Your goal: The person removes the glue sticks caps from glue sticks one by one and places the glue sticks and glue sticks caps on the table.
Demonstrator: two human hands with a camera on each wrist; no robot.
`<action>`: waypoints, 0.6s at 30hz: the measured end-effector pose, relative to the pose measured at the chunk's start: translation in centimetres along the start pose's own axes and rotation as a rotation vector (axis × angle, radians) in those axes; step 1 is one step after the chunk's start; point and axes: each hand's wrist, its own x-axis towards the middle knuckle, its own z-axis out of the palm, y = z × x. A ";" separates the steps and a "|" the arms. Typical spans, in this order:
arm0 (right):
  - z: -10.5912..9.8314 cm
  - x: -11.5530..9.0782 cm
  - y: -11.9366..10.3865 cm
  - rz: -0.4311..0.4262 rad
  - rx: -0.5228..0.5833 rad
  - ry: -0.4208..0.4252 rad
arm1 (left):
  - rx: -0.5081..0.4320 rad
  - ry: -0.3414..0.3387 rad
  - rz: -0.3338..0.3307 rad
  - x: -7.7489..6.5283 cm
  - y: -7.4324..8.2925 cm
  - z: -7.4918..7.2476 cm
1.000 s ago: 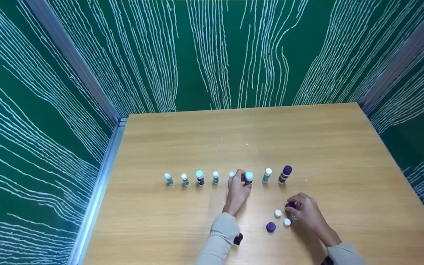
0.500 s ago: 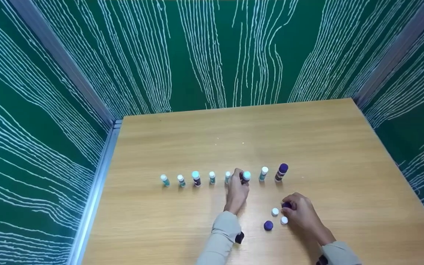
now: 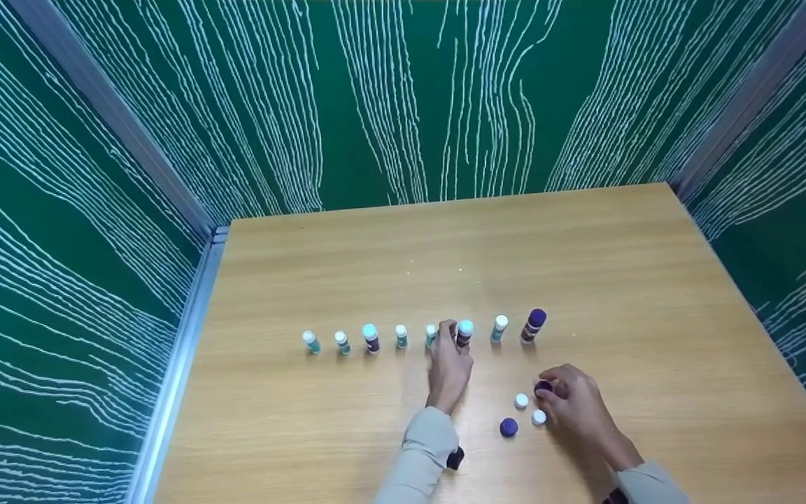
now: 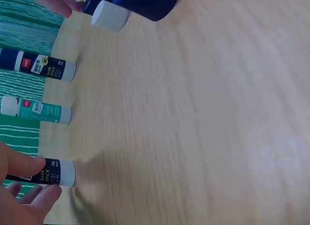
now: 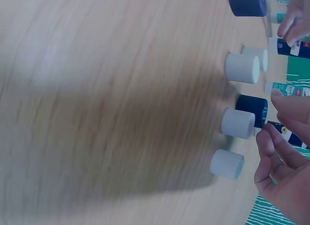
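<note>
My left hand holds a dark glue stick with a pale cap, standing in a row of glue sticks. In the left wrist view, thumb and fingers lie on either side of that stick's label, just above its white base. Nearer the front, my right hand pinches a dark purple cap low over the table. Beside it are two white caps and another purple cap. The right wrist view shows more white caps close to the fingers, hidden by the hand in the head view.
Left of the held stick stand several smaller teal glue sticks and a dark one. To its right are a teal stick and a purple-capped one. Green walls with white lines enclose the wooden table.
The head view has shifted slightly, sliding everything a little left. Both hands keep nearly the same place. A white cap's edge seen under my right hand a second ago is now covered.
</note>
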 end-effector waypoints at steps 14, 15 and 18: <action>-1.2 0.0 -1.1 -0.024 0.011 0.094 | -0.005 0.119 -0.062 -1.8 0.3 -0.4; -1.3 0.1 -1.1 -0.032 0.013 0.104 | -0.013 0.126 -0.066 -2.0 0.3 -0.4; -1.4 0.3 -1.3 -0.043 0.023 0.116 | -0.033 0.118 -0.102 -2.5 0.1 -0.2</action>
